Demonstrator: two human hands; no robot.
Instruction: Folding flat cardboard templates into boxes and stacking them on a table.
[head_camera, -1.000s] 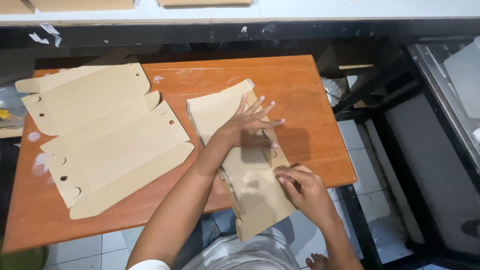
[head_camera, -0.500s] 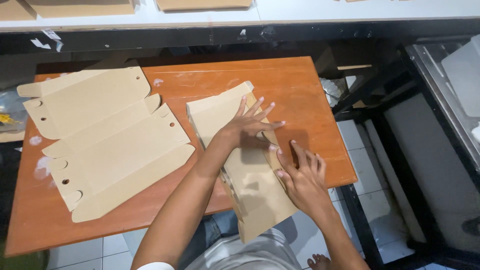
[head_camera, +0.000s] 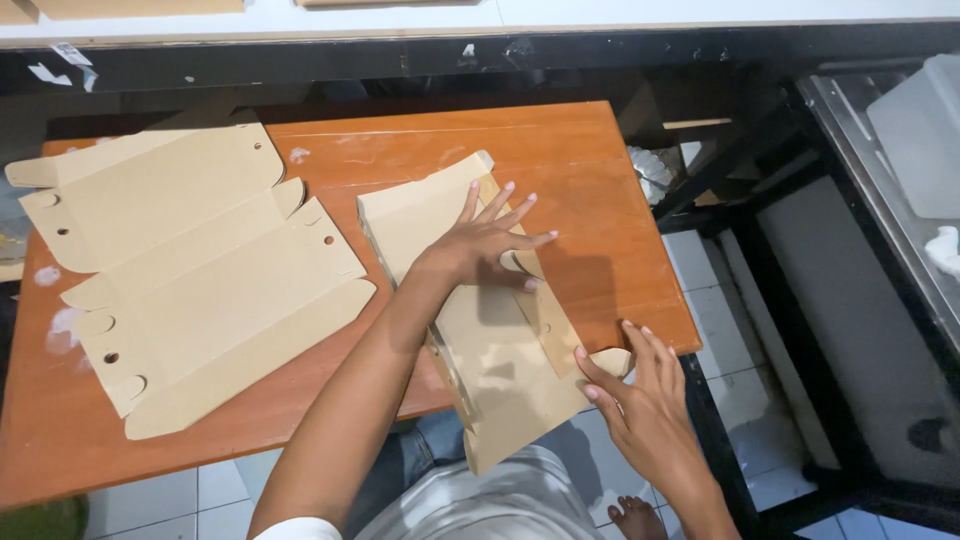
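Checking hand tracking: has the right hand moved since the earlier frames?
Yes. The right hand slid along the tan folded cardboard blank toward the orange wooden table's near right corner.

Beside the work — spare stock

A stack of flat tan die-cut cardboard blanks (head_camera: 190, 280) lies on the orange wooden table (head_camera: 620, 190) — white tiled floor (head_camera: 720, 330) beneath.

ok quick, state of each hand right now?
Left hand: open, fingers spread, pressing flat on the cardboard sheet.
Right hand: open, fingertips on the sheet's side flap, gripping nothing.
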